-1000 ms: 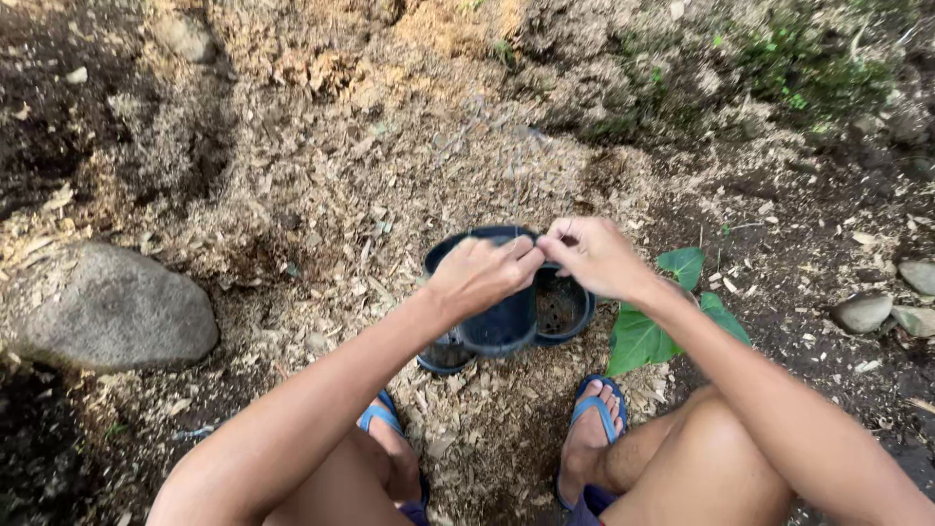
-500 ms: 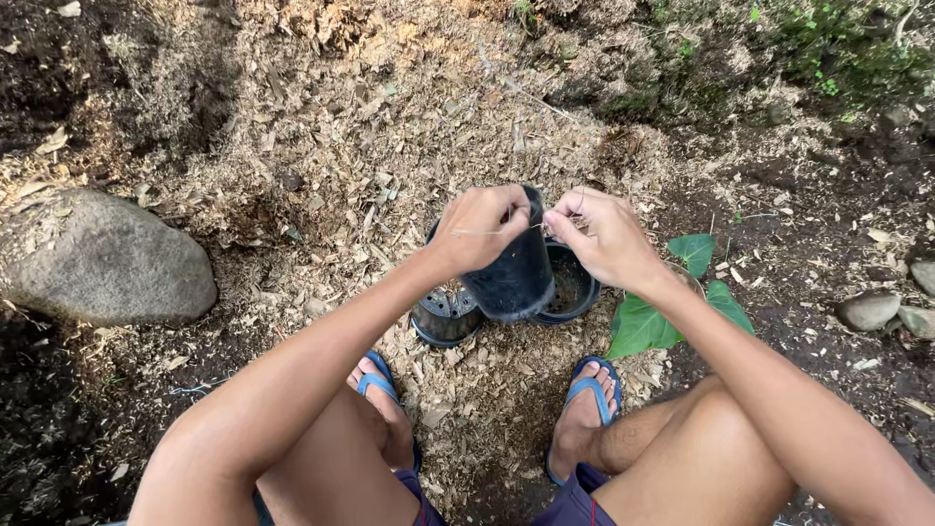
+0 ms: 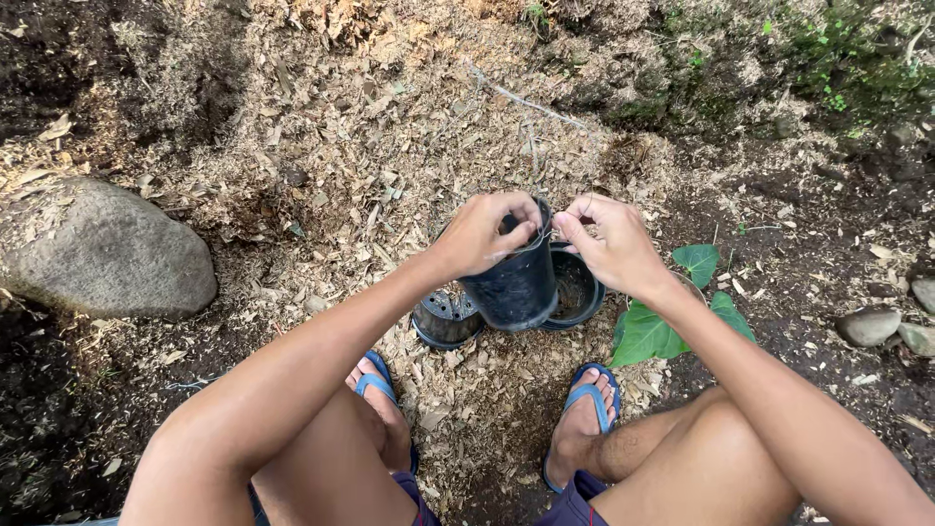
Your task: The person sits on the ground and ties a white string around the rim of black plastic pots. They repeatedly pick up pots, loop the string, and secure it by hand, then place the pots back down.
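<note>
Mulch ground [image 3: 321, 146] – both hands (left [image 3: 484, 234], right [image 3: 609, 244]) pinching black pot [image 3: 516, 282]

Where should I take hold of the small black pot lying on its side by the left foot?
Grip the small black pot by its rim edge, coming from the left. Its holed base faces up toward the camera, and the raised pot in the left hand and right hand crowds its right side.

Left hand [image 3: 484, 234] is covering the near rim of the black pot [image 3: 514, 282]; whatever thin thing both hands are pinching is too small to tell. Right hand [image 3: 609, 244] is hiding part of the pot behind [image 3: 577, 292].
</note>
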